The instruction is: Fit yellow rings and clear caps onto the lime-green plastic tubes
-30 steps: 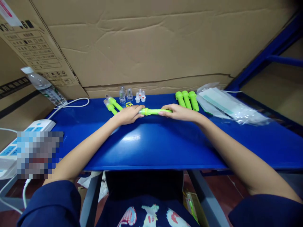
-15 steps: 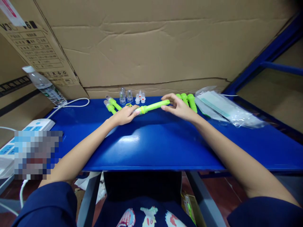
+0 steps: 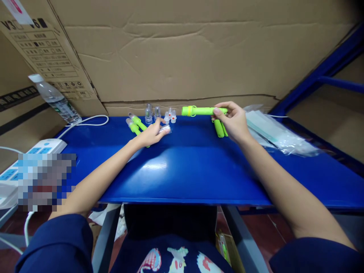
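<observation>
My right hand [image 3: 235,120] grips one end of a lime-green plastic tube [image 3: 203,110], raised over the back of the table and lying nearly level. The tube's wider end, with a yellow-green band, points left. In my left hand [image 3: 150,133] is a clear plastic cap [image 3: 166,129], pinched between the fingers and apart from the tube. Beside that hand lie green sticks with clear tips [image 3: 137,120]. Just behind stand clear domed caps [image 3: 148,113] and small clear pieces with white bases [image 3: 173,116], some showing a red dot. Green tubes [image 3: 218,128] rest below my right hand.
Flat plastic bags [image 3: 277,131] lie on the blue table [image 3: 170,174] at right. A water bottle [image 3: 58,100], a white cable and a power strip [image 3: 42,149] are at left. Cardboard [image 3: 182,57] walls the back; a blue metal frame [image 3: 341,72] rises at right.
The green tube has come apart from the clear cap. My right hand has taken the tube to the right and up, while my left hand stays low with the cap.
</observation>
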`<state>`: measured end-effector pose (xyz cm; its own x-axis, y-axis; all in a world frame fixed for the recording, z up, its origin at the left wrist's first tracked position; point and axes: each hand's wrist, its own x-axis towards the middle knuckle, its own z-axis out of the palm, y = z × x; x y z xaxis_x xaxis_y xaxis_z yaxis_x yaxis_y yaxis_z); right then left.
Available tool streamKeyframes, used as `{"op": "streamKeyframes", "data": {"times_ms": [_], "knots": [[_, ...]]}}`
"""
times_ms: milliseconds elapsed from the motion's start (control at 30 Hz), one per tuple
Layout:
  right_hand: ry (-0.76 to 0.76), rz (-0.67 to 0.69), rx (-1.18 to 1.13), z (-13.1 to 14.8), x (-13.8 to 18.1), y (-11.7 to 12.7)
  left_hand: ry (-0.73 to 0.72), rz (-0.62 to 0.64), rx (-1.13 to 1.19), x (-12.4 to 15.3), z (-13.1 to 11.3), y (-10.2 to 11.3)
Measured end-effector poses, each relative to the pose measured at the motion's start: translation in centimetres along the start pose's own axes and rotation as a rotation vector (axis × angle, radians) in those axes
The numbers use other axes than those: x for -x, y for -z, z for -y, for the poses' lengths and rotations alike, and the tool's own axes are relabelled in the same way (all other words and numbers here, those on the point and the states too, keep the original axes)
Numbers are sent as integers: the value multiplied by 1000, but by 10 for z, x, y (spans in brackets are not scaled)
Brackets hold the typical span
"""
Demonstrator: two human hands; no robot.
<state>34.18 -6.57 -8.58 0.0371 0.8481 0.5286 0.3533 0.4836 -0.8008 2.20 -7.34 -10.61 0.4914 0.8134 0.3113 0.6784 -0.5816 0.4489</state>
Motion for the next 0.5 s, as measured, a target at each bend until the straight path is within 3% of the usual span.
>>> {"op": "streamKeyframes", "data": {"times_ms": [233,500], "knots": [[-76,-36,-4,-6,-2,0,-40,-51,-215,-43,0,1],[-46,-10,-30,-4,1,-5,112,13,-339,-88,-8,-2]]}}
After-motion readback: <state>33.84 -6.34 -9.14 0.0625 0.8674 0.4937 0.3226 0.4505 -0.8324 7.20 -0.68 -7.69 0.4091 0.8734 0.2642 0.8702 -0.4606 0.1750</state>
